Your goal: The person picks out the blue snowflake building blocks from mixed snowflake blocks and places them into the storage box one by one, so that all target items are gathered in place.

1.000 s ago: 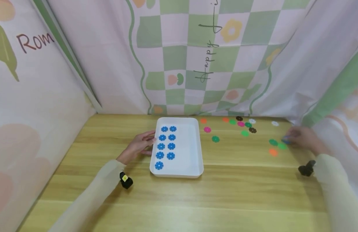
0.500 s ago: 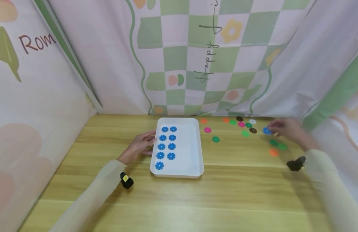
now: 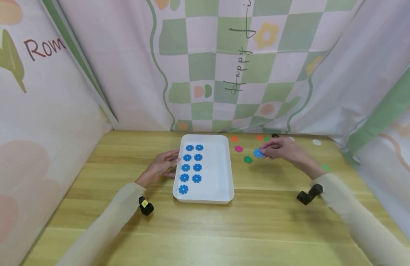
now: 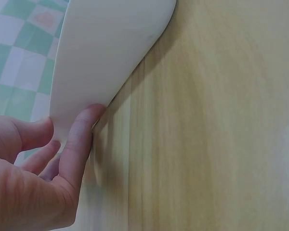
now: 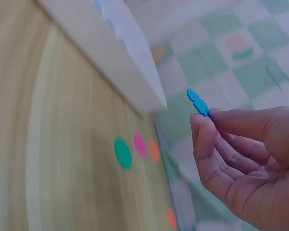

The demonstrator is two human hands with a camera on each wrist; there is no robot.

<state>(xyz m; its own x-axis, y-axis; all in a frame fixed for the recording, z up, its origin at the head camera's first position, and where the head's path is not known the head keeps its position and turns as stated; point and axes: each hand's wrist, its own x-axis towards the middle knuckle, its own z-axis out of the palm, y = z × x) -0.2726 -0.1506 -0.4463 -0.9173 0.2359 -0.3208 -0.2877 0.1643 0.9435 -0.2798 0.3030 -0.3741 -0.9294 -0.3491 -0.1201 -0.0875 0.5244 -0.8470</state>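
In the head view my right hand [image 3: 284, 149] pinches a blue interlocking plastic disc [image 3: 258, 152] between thumb and fingertips, above the table and right of the white tray [image 3: 221, 198]. Seen in the right wrist view, the blue disc [image 5: 197, 102] is edge-on, and the other fingers are curled below it. My left hand [image 3: 161, 164] rests at the tray's left side. In the left wrist view, its thumb touches the rim and a finger lies along the outer wall [image 4: 106, 48]. Inside the tray, blue discs [image 3: 197, 167] lie flat in two columns on the left half.
Loose discs lie on the wooden table right of the tray, including a green disc [image 3: 248, 159], a pink disc [image 3: 238, 149] and a white disc [image 3: 316, 142]. My right hand covers some others. A patterned curtain [image 3: 224, 74] hangs along the table's back edge.
My right hand has lifted the blue disc from the right end of the table and carried it left toward the tray. My left hand has stayed at the tray's side.
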